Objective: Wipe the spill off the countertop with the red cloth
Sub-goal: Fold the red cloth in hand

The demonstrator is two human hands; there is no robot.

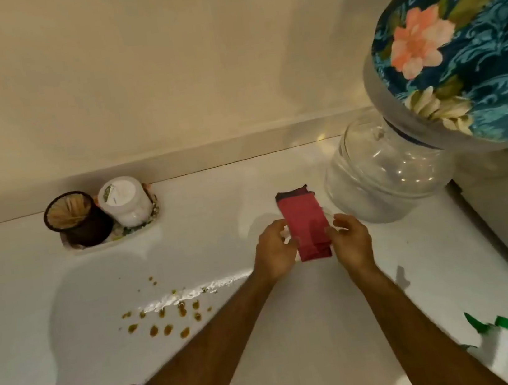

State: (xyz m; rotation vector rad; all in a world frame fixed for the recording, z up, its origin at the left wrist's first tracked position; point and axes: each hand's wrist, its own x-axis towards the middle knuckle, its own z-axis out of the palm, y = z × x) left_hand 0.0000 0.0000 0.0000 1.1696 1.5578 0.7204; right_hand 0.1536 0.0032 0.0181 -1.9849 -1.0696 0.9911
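A folded red cloth point(305, 221) lies on the white countertop point(266, 337), right of centre. My left hand point(274, 252) grips its left edge and my right hand point(349, 241) grips its right edge, near the cloth's front end. The spill point(165, 315) is a scatter of brown-orange drops on the counter, to the left of my left forearm and apart from the cloth.
A small tray point(140, 229) at the back left holds a dark cup of toothpicks point(75, 219) and a white lidded jar point(126, 200). A water dispenser bottle with a floral cover point(460, 42) stands at the right, its clear neck point(383, 167) close behind the cloth. Green scraps point(486, 324) lie front right.
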